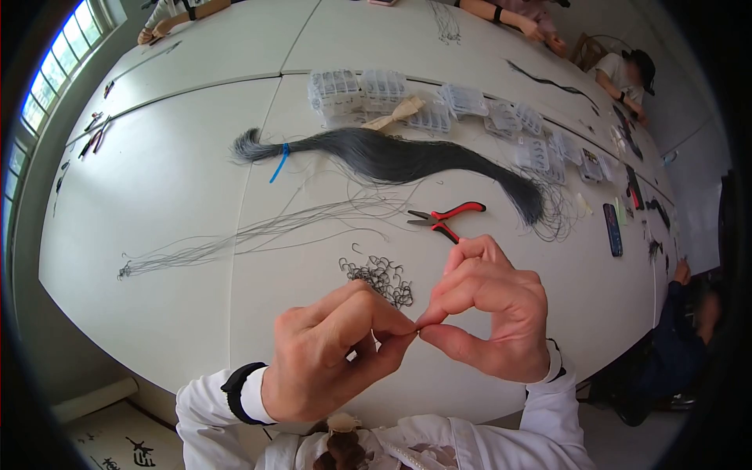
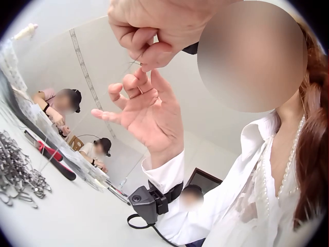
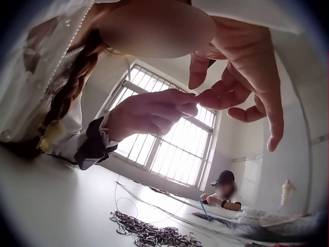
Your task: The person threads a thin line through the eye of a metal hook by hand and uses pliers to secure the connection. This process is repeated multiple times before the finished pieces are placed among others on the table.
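Observation:
Both hands meet over the near part of the table in the head view. My left hand [image 1: 333, 345] pinches a thin fishing line [image 2: 134, 62] between thumb and forefinger. The right hand [image 1: 497, 313] brings its thumb and forefinger together on the line at the same spot, other fingers raised; the tiny work there is mostly hidden by fingertips. Just beyond the hands lies a pile of dark fishing hooks [image 1: 384, 282]. Red-handled pliers [image 1: 446, 218] rest with jaws parted beyond the right hand. Fine lines with hooks at one end [image 1: 235, 239] stretch out to the left.
A thick grey bundle of line [image 1: 392, 157], tied with a blue strip [image 1: 280, 163], lies across the middle. Behind it stand clear plastic boxes [image 1: 337, 92]. A phone [image 1: 612, 229] lies at the right. Other people [image 1: 627, 82] sit around the table.

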